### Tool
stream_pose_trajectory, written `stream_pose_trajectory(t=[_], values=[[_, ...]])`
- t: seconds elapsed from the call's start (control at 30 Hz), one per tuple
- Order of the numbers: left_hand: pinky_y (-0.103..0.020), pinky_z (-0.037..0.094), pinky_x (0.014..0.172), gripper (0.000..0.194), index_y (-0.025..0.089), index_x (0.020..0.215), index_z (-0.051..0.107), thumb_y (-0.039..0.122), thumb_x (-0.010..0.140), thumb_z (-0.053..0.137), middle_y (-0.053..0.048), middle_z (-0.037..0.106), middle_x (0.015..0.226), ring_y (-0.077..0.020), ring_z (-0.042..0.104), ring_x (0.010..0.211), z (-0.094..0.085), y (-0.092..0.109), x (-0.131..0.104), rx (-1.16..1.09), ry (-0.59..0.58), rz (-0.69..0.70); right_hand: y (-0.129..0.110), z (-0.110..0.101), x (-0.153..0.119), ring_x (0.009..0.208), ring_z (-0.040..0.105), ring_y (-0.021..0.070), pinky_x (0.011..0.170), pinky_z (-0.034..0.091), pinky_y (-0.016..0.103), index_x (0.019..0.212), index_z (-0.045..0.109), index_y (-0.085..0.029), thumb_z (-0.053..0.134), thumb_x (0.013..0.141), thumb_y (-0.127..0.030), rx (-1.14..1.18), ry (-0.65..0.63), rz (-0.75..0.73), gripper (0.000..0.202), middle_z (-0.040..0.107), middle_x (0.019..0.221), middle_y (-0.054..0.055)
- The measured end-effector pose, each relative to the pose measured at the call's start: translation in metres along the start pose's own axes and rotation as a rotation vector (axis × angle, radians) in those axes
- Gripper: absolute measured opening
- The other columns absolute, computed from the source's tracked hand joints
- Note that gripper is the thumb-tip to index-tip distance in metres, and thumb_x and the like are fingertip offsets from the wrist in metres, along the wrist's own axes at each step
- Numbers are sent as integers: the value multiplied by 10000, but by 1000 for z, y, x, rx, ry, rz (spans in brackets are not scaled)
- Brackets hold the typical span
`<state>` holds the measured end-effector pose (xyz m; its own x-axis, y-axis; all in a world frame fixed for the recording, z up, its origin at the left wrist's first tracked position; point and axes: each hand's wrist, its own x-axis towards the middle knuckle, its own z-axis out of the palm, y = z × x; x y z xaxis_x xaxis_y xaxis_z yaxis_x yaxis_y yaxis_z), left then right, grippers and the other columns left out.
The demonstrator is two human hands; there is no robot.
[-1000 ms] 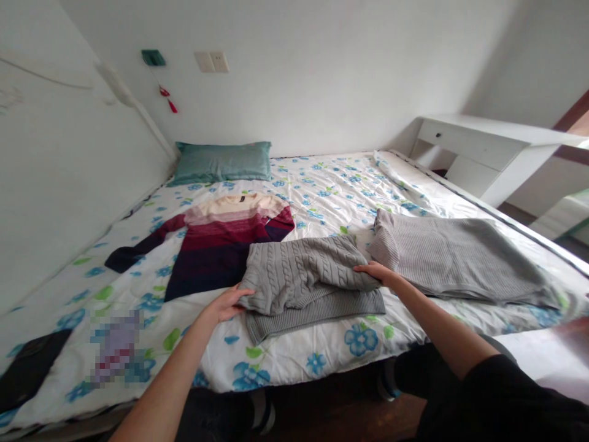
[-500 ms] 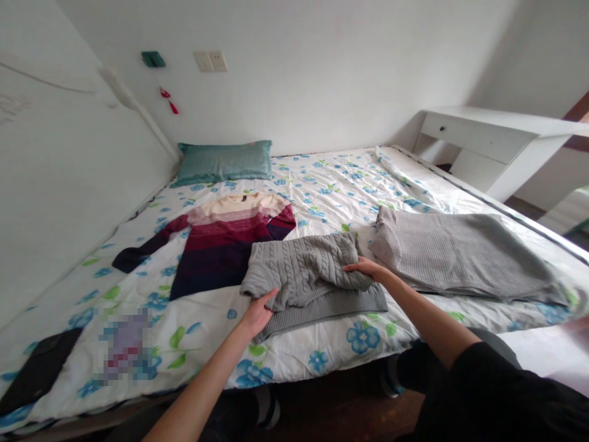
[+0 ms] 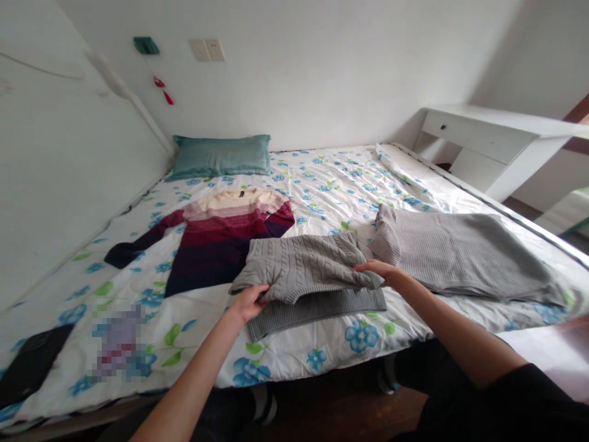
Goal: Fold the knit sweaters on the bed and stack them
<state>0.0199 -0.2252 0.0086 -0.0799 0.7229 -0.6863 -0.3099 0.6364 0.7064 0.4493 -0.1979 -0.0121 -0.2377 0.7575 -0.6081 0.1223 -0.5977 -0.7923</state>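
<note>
Mid-fold on the grey cable-knit sweater (image 3: 306, 273), near edge of the bed (image 3: 294, 362).

Left hand (image 3: 248, 302) pinching the folded layer's left corner, right hand (image 3: 380, 270) closed on its right corner. Long axis left to right, ribbed hem toward the viewer. Next, by judgement: laying the fold flat, edges squared. Beyond: striped sweater (image 3: 216, 242), ribbed grey garment (image 3: 460, 252), pillow (image 3: 221, 156).

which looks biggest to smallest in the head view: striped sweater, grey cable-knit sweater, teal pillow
1. striped sweater, spread flat with a sleeve out
2. grey cable-knit sweater, folded, held by left hand and right hand
3. teal pillow, though it lies farthest away, so this is unsure
</note>
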Motion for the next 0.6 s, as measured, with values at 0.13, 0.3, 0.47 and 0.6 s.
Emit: stream_pose_trajectory(t=[0.13,0.3,0.47,0.6], values=[[-315,674,660,340,185,989,766,211,713,963,-109,845,910,-281,828,836,-21,-2,-17,417,-37,15,22,-7,-11,932,809,234,764,658,263,1015,777,-168,980,713,-180,-287,170,-20,365,845,969,52],[-301,639,712,527,189,910,788,578,626,1004,-129,863,1047,-306,831,964,-72,44,-42,958,-222,14,11,-30,-20,838,791,209,707,623,237,945,783,-145,887,865,-239,-336,248,5,161,825,869,59],[-350,643,832,649,203,903,725,831,738,755,-122,837,955,-304,810,975,-94,77,-20,945,128,422,-7,-44,-32,891,799,206,786,665,255,1105,770,-168,847,934,-340,-92,150,-115,254,837,1008,95],[-431,635,966,641,189,1155,702,716,793,750,-216,834,1257,-393,797,1193,-71,49,12,1171,351,498,1,-47,-23,805,763,200,681,657,273,1060,772,-164,990,761,-312,-460,84,132,398,807,973,74]])
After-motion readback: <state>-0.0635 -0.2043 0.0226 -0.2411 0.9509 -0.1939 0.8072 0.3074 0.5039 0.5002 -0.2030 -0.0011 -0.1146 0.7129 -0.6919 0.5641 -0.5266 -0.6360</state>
